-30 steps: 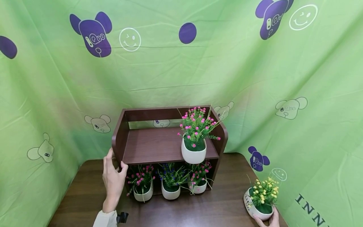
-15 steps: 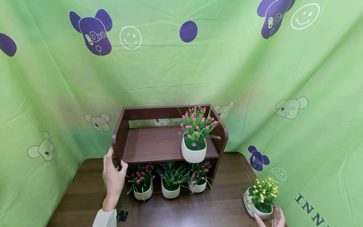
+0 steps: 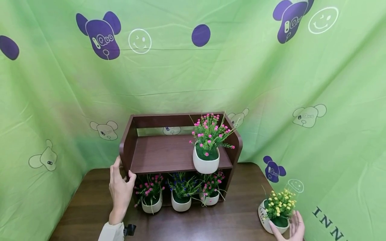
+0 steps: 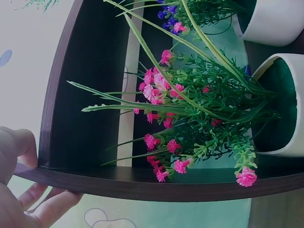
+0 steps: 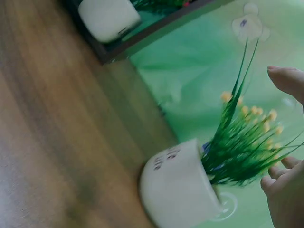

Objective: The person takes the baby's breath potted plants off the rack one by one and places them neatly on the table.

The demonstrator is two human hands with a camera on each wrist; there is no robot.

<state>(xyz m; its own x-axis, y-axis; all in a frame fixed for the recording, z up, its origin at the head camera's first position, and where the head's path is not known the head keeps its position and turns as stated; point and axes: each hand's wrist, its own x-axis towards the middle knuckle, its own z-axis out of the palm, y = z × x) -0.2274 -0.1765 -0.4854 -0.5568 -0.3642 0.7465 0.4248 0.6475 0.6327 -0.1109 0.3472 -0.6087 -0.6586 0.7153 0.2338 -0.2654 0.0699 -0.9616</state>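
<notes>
A left hand (image 3: pixel 120 192) clamps its fingers on the left side of a brown two-tier shelf (image 3: pixel 163 152); the right hand (image 3: pixel 296 230), fingers apart, frames a yellow-flowered potted plant (image 3: pixel 279 207) at the desk (image 3: pixel 241 217)'s near right.

Both hands are bare, the left hand (image 3: pixel 122 192) with slim, longish fingers and the right hand (image 3: pixel 291 229) cropped by the bottom of the head view. Left arm's got a plain off-white fabric sleeve (image 3: pixel 111 232) that ends right around the wrist, with just the cuff end showing. There's also a small, blocky black attachment (image 3: pixel 130 230) poking out beside that cuff, too tiny to make out any markings tbh.
</notes>
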